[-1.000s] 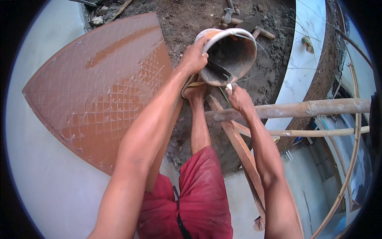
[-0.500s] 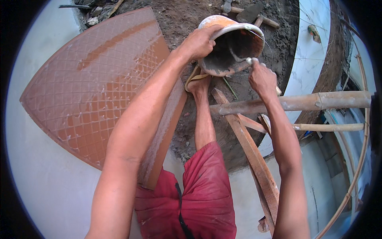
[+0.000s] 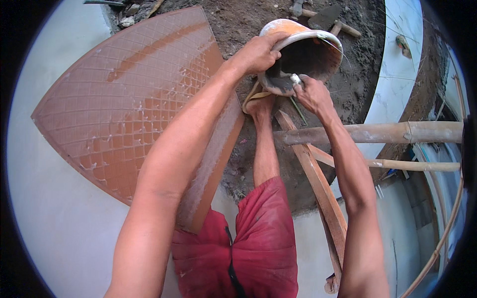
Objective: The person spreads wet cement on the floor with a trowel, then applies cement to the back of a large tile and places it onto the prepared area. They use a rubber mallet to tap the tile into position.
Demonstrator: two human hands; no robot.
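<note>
One pair of red shorts (image 3: 258, 243) nearest, with a bare leg (image 3: 266, 149) reaching forward. To the left, just by the shorts, the near end of a brown board (image 3: 144, 89), gridded on its face and pointed at its left corner, above a pale floor (image 3: 74, 208). To the right, a wooden plank (image 3: 323, 184), its far end crossed by a bamboo pole (image 3: 377, 133).

Farther on, past the near edge of the dirt (image 3: 365, 69), a foot (image 3: 261, 105) in a tan-strapped sandal. Just beyond, above the dirt, a stained bucket (image 3: 310, 54), mouth tipped toward the body. Grips its left rim with the left hand (image 3: 261, 53); with the right hand (image 3: 314, 95), apart from the left, clasps a white-handled tool (image 3: 296, 79) at the near lip, tool's far end hidden inside.

Along the dirt's right edge, a strip of white tiles (image 3: 397, 79). Farthest, a hammer (image 3: 297, 9) and a dark trowel (image 3: 325, 17) on the dirt.
</note>
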